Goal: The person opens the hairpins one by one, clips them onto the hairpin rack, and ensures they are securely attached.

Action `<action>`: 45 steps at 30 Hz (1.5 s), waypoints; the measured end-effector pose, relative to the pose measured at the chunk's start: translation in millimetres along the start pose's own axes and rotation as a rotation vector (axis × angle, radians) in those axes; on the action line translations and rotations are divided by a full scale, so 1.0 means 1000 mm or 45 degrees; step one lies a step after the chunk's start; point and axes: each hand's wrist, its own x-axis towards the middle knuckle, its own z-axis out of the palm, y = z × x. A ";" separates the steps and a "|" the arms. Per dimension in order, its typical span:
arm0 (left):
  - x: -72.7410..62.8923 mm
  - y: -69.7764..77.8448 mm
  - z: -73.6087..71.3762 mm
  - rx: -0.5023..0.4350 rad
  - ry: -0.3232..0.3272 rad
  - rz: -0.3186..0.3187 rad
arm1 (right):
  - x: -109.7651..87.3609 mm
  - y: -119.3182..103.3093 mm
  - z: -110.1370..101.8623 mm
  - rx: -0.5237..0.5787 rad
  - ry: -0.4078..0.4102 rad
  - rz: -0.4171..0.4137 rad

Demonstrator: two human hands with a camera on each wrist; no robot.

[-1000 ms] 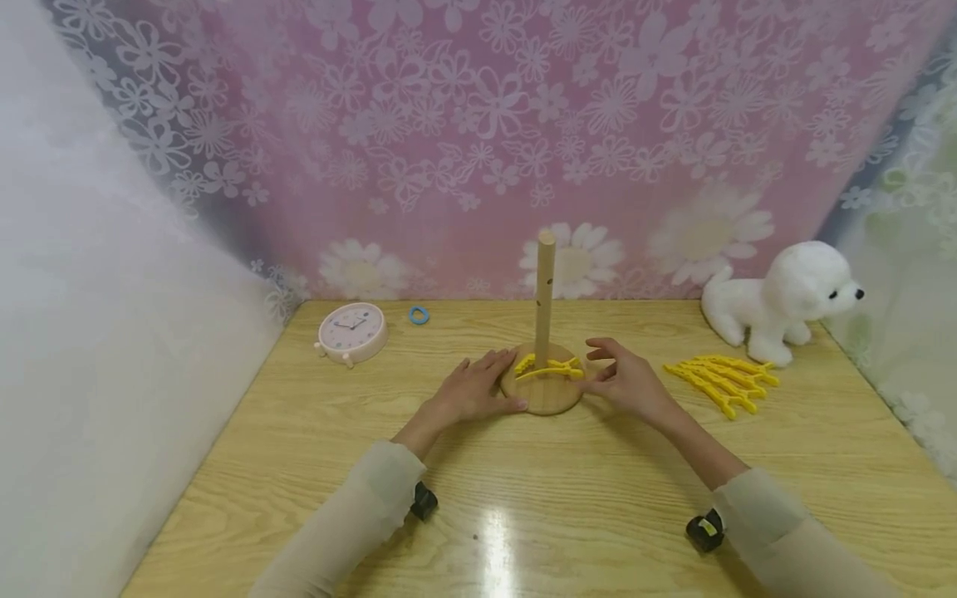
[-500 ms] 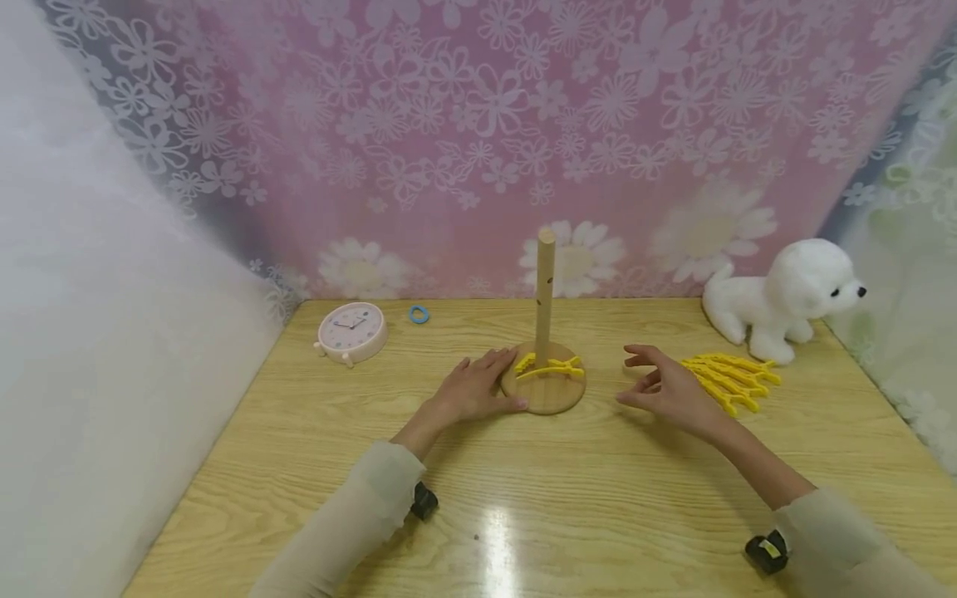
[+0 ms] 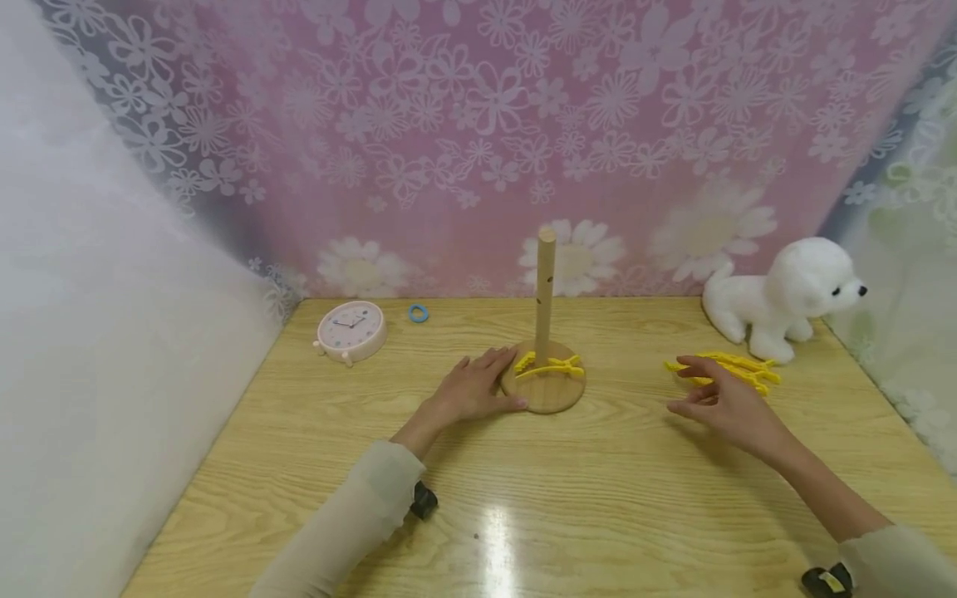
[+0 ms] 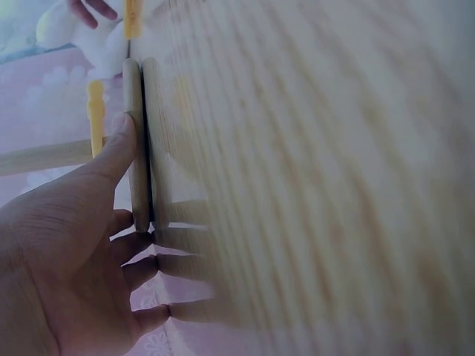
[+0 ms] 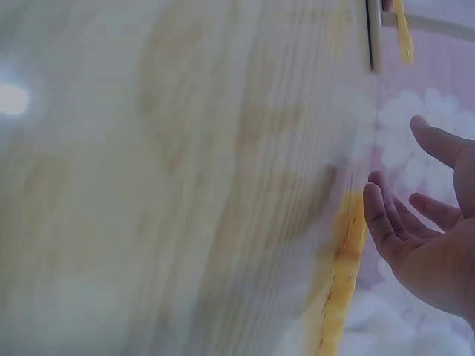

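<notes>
My left hand (image 3: 474, 390) lies against the left rim of a round wooden base (image 3: 549, 400), thumb at the front and fingers spread along the side. From this base rises an upright wooden post (image 3: 544, 291). At its foot is a yellow alligator hair clip (image 3: 564, 371), its two arms on either side of the post. My right hand (image 3: 736, 411) hovers at several more yellow hair clips (image 3: 755, 370), hiding part of them. Its thumb and fingers are apart with nothing between them. In the right wrist view, the fingertips appear beside the yellow clips (image 5: 341, 274); contact is unclear.
A white plush dog (image 3: 785, 295) sits behind the loose clips. At the back left are a pink alarm clock (image 3: 351, 330) and a small blue ring (image 3: 418, 313). Flower-patterned curtain (image 3: 478, 166) stands along the wooden table's (image 3: 598, 498) back edge.
My right hand has moved right, from beside the wooden base to the loose yellow clips. The left hand, the base and the clip at the post have stayed put.
</notes>
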 end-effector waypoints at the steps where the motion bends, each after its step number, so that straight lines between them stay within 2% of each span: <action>1: 0.000 0.001 0.000 0.005 0.001 -0.001 | -0.002 0.002 -0.003 -0.011 0.009 0.010; 11: 0.000 0.000 -0.001 0.024 0.004 -0.013 | -0.017 0.027 -0.024 -0.084 0.082 0.090; 15: 0.000 -0.001 0.000 0.032 -0.001 -0.014 | -0.021 0.034 -0.028 -0.130 0.076 0.138; 24: 0.000 -0.001 0.000 0.018 -0.007 -0.012 | -0.027 0.043 -0.033 -0.214 0.077 0.150; 35: 0.001 0.000 0.001 0.028 -0.019 -0.039 | -0.023 0.052 -0.026 -0.301 0.195 0.019; 45: 0.000 0.002 -0.001 0.027 -0.007 -0.024 | -0.021 0.050 -0.022 -0.322 0.192 -0.039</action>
